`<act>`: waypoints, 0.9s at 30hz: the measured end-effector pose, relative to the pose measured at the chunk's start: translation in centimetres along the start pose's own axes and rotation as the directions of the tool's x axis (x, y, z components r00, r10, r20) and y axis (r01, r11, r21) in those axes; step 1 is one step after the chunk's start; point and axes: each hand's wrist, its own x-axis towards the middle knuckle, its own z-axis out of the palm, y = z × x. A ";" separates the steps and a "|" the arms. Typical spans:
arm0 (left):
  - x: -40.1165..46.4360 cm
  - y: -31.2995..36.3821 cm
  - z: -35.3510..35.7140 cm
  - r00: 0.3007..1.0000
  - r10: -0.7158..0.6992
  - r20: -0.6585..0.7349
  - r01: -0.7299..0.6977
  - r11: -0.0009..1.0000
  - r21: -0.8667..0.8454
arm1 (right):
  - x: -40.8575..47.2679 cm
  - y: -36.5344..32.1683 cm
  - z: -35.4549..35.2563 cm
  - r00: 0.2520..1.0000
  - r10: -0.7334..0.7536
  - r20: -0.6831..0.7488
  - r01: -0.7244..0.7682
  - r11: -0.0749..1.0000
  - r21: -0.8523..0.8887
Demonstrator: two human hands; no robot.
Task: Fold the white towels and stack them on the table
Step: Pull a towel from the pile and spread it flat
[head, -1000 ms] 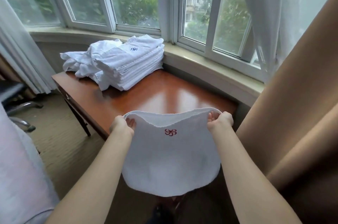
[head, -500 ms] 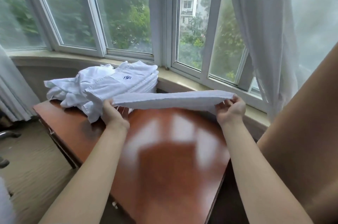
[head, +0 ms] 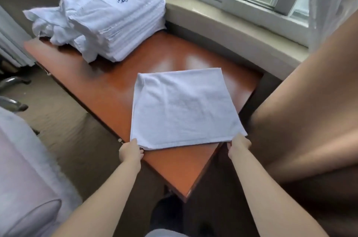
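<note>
A white towel [head: 184, 109] lies spread flat on the near end of the reddish-brown wooden surface [head: 120, 85], folded over so that it forms a rough square, its far edge toward the window and its near edge close to the surface's near corner. The left hand [head: 131, 152] pinches the towel's near left corner, fingers curled round the cloth at the surface's left edge. The right hand [head: 238, 145] grips the near right corner in the same way, at the surface's right edge, its fingertips tucked under the fabric. Both forearms reach forward from the bottom of the view. At the far left end of the surface sits a stack of folded white towels [head: 124, 29], the top one bearing a small dark embroidered mark, with a loose heap of unfolded white towels [head: 52, 23] touching its left side. A tan curtain [head: 310, 101] hangs at the right, beside the windowsill [head: 222, 21].
</note>
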 end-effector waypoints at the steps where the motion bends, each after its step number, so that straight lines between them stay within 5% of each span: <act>1: -0.1 -0.2 -0.3 1.000 -0.008 0.008 0.008 1.000 0.000 | -0.1 0.2 0.0 0.999 -0.025 0.021 0.026 0.998 -0.062; 5: -0.5 -0.2 -1.0 1.000 0.005 -0.006 -0.005 1.000 0.004 | -1.6 0.5 0.9 0.996 -0.019 0.084 0.027 0.994 -0.102; 8: -1.4 -0.6 -1.2 0.999 0.016 0.038 -0.020 0.993 0.113 | -1.6 0.1 1.4 0.979 -0.197 0.056 0.202 0.975 -0.097; 13: -3.8 -2.5 -2.4 0.958 -0.208 0.197 0.135 0.935 0.328 | -2.9 2.2 1.6 0.928 -0.350 -0.126 0.222 0.794 -0.566; 16: -4.3 -2.1 -2.9 0.913 -0.308 0.266 0.154 0.866 0.476 | -5.3 5.0 3.5 0.842 -0.525 0.121 0.468 0.601 -0.648; 19: -3.5 -0.7 -3.0 0.876 -0.374 0.303 0.137 0.797 0.588 | -6.6 8.2 4.5 0.782 -0.419 0.461 0.617 0.417 -0.667; 23: -0.4 1.3 -1.9 0.952 -0.129 0.278 -0.021 0.877 0.479 | -7.5 10.7 5.8 0.771 -0.242 0.589 0.633 0.386 -0.671; 27: 3.0 3.8 -0.3 0.936 0.098 0.338 -0.255 0.850 0.460 | -7.9 11.4 7.7 0.791 -0.215 0.572 0.609 0.355 -0.709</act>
